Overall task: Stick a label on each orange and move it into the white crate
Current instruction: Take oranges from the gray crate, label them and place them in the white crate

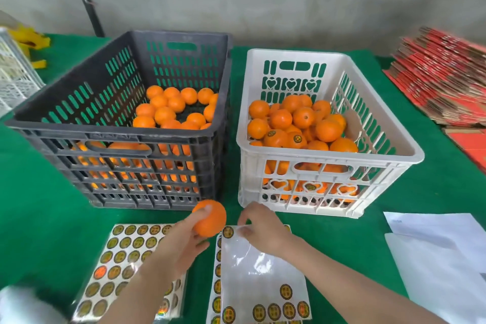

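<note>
Left hand (181,242) grips an orange (213,221); right hand (260,229) pinches a label sheet (260,271).
Fingers and thumb curl round the orange, held over the green cloth (39,218) just in front of the dark grey crate (79,134). The right thumb and forefinger meet at the nearly stripped sheet's top edge; it is too blurred to tell whether a label sits between them. Behind stands the white crate (410,150), heaped with oranges. A full sticker sheet (126,258) lies under the left forearm.
</note>
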`<state>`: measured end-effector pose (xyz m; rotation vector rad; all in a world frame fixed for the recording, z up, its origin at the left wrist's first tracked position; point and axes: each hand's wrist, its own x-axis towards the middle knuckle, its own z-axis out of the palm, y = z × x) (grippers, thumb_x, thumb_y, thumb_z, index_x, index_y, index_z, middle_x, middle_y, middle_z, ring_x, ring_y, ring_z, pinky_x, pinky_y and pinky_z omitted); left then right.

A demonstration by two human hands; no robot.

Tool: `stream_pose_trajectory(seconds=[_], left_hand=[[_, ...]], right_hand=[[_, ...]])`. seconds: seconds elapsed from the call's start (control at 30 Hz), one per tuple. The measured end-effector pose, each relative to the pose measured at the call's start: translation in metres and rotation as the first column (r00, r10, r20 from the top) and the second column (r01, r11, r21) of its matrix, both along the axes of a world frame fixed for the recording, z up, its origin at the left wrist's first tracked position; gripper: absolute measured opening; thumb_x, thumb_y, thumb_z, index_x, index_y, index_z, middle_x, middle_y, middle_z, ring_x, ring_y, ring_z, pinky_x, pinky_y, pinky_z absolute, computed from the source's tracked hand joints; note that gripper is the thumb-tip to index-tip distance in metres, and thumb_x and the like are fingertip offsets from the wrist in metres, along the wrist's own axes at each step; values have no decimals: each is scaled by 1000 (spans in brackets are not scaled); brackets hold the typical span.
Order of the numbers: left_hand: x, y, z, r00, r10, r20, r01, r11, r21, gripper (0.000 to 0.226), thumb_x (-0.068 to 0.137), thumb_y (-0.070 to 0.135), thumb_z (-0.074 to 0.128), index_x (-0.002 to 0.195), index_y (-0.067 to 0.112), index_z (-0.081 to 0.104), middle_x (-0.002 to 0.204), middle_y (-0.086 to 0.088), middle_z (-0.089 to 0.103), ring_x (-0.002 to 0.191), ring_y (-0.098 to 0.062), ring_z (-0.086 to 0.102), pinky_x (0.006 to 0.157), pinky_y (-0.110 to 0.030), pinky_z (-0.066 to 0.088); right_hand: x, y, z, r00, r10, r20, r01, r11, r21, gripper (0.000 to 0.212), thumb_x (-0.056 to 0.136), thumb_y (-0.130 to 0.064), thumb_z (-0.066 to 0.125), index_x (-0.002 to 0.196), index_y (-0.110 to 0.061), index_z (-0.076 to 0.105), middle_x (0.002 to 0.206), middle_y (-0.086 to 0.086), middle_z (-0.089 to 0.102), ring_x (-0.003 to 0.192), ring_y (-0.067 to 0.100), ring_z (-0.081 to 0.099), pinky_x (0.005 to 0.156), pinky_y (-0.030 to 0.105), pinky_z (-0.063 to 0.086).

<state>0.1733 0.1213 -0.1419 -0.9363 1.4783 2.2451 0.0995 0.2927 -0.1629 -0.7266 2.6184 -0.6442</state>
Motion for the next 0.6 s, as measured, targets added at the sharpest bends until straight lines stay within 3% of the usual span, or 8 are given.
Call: stream_pose_trajectory(seconds=[0.1, 0.23, 0.3, 0.37, 0.6], left_hand=[[-3, 8, 2, 997, -73, -4, 73, 989, 126, 82, 66, 45, 68, 137, 20, 35, 127, -18, 58, 110, -37, 60, 98, -48, 44], [-6, 20, 1, 998, -50, -25, 54, 983, 178, 78, 67, 41, 70, 135, 17, 40, 117, -21, 64, 97, -37, 68, 78, -45, 53], [-7, 22, 0, 999, -37, -33, 42, 983, 180, 79, 67, 41, 71, 135, 15, 41, 116, -22, 65, 97, -36, 68, 79, -44, 53], [-8, 23, -1, 998, -38, -44, 46, 980, 193, 79, 67, 42, 71, 135, 13, 42, 114, -21, 67, 98, -36, 68, 80, -45, 52], [-7, 21, 2, 989, -109, -102, 130, 966, 223, 83, 64, 45, 71, 134, 12, 41, 114, -23, 66, 103, -39, 65, 83, -46, 52]], right_hand=[[3, 7, 9, 999, -7, -35, 3, 996, -91, 15, 90, -30, 59, 97, -18, 65, 113, 0, 54, 109, 17, 48, 95, 28, 37], [17, 13, 7, 972, -83, -221, 58, 991, -117, 21, 90, -32, 58, 107, -19, 58, 116, -3, 46, 112, 12, 38, 96, 21, 29], [25, 13, 7, 961, -143, -237, 99, 977, -190, 16, 90, -28, 56, 101, -17, 57, 108, -3, 47, 104, 11, 42, 84, 17, 30], [31, 8, 8, 968, -194, -159, 155, 961, -229, 13, 90, -28, 55, 92, -15, 59, 97, -4, 52, 90, 11, 47, 75, 18, 32], [38, 0, 6, 942, -318, -103, 295, 935, -196, 21, 92, -32, 53, 100, -16, 64, 102, 0, 63, 93, 14, 55, 78, 23, 39]])
